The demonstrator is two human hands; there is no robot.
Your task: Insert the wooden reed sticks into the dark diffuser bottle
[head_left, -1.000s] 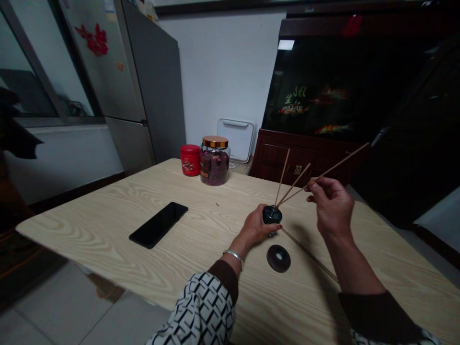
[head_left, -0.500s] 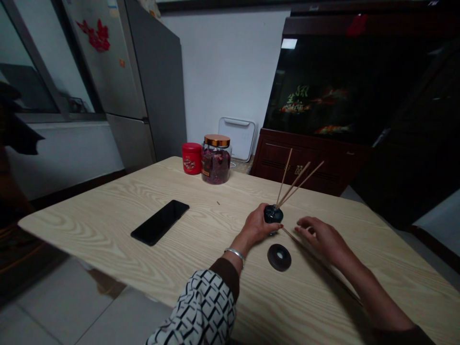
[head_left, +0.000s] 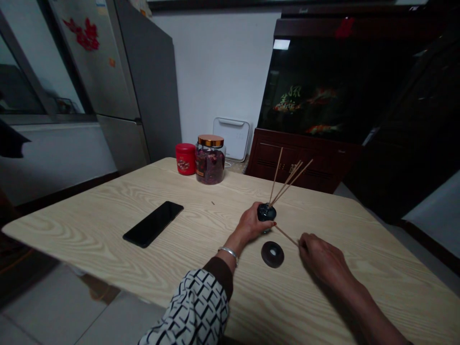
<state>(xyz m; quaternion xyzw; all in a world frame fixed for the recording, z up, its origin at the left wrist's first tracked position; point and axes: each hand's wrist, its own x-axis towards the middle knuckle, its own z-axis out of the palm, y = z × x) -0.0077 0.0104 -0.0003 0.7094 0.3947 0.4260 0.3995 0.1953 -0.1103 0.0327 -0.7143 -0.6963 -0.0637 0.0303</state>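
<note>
My left hand (head_left: 251, 223) is wrapped round a small dark glass diffuser bottle (head_left: 266, 212) that stands on the table. Several thin reed sticks (head_left: 285, 181) fan up out of its neck. One more reed stick (head_left: 285, 235) slants from my left thumb tip down to my right hand (head_left: 318, 251), whose fingers are closed on it. The stick's far end is hidden behind that hand. Just in front of the bottle lies a round dark lid (head_left: 272, 254) with a pale centre, touched by neither hand.
A black phone (head_left: 154, 224) lies on the wood-grain table (head_left: 215, 230) to the left. Towards the back edge stand a red canister (head_left: 186, 159) and a jar of dried flowers (head_left: 210, 163) with a copper-coloured lid. A tiny stick fragment (head_left: 212, 202) lies mid-table. Beyond is a fish tank (head_left: 309, 86).
My right hand has lowered and closed its fingers on the slanting reed stick, having hovered loosely above it before. My left hand keeps its hold on the bottle. The whole view has shifted slightly.
</note>
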